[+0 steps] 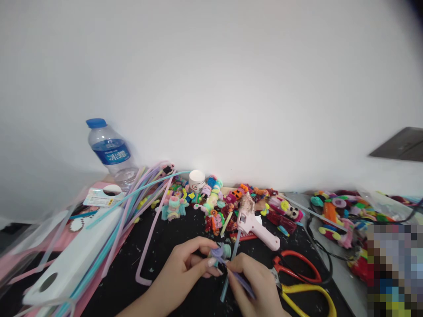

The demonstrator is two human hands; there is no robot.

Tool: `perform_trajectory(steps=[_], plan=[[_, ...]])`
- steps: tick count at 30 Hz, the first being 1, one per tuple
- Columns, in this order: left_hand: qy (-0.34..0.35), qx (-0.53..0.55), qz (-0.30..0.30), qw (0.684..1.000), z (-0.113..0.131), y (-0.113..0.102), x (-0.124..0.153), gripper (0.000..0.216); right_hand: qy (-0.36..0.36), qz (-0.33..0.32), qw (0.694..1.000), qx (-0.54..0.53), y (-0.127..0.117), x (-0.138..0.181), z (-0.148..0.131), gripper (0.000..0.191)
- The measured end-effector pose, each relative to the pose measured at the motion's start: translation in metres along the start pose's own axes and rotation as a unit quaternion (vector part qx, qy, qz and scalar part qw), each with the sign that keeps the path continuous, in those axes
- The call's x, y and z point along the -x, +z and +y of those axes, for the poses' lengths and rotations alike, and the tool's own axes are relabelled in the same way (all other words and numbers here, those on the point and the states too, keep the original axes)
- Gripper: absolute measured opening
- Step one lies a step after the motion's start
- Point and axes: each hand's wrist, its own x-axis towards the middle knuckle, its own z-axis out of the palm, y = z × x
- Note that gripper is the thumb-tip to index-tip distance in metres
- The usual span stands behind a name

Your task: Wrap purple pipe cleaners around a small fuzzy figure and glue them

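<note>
My left hand (190,266) is closed around a small purple and teal pipe-cleaner figure (218,252), pinching it between thumb and fingers. Close against it, my right hand (256,284) grips a purple pipe cleaner (244,285) whose near end runs under the palm. The tip of that strand meets the figure. Just beyond my right hand lies a pale pink hot glue gun (256,229), a translucent glue stick (236,243) reaching back from it past my fingers. Scissors (309,288) with red and yellow handles rest beside my right hand.
Several fuzzy pipe-cleaner figures (175,207) line the back of the black mat (128,266). A white paper cup (197,180) and a water bottle (110,152) stand by the wall. Long pipe cleaners (115,237) lie left; more coloured pieces (330,215) and a dark cable (325,251) are right.
</note>
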Motion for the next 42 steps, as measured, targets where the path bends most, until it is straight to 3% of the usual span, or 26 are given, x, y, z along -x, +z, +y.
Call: perform_trajectory(steps=[9,16,19,22,26,30,35,38,42], plan=[[0.002,-0.023,0.021,1.0,-0.001,0.001,-0.001,0.017,-0.018,-0.01,1.0,0.017,0.0,0.003,-0.002,0.011],[0.081,-0.131,0.053,0.987,-0.001,0.002,0.004,0.014,-0.091,-0.016,0.995,0.036,0.002,0.004,-0.002,0.013],[0.063,-0.089,0.065,0.992,-0.001,0.001,0.003,0.016,-0.09,-0.018,0.996,0.01,-0.004,-0.001,-0.003,0.016],[0.015,0.001,0.084,0.996,-0.001,-0.003,-0.002,0.022,-0.047,-0.005,0.998,0.047,-0.013,-0.008,0.003,0.026],[-0.023,0.071,0.106,0.992,0.004,-0.007,-0.006,0.031,0.055,0.113,0.965,0.231,-0.024,-0.016,0.028,0.035],[-0.037,0.116,0.107,0.987,0.007,-0.008,-0.006,0.029,0.164,0.083,0.928,0.323,-0.028,-0.019,0.05,0.043],[-0.036,0.167,0.088,0.981,0.004,-0.009,-0.004,0.026,0.226,0.015,0.925,0.306,-0.031,-0.017,0.057,0.046],[-0.037,0.182,0.087,0.979,0.004,-0.009,-0.004,0.027,0.239,0.03,0.933,0.268,-0.034,-0.016,0.056,0.043],[-0.043,0.191,0.095,0.976,0.007,-0.008,-0.003,0.03,0.22,0.071,0.963,0.141,-0.039,-0.017,0.05,0.034]])
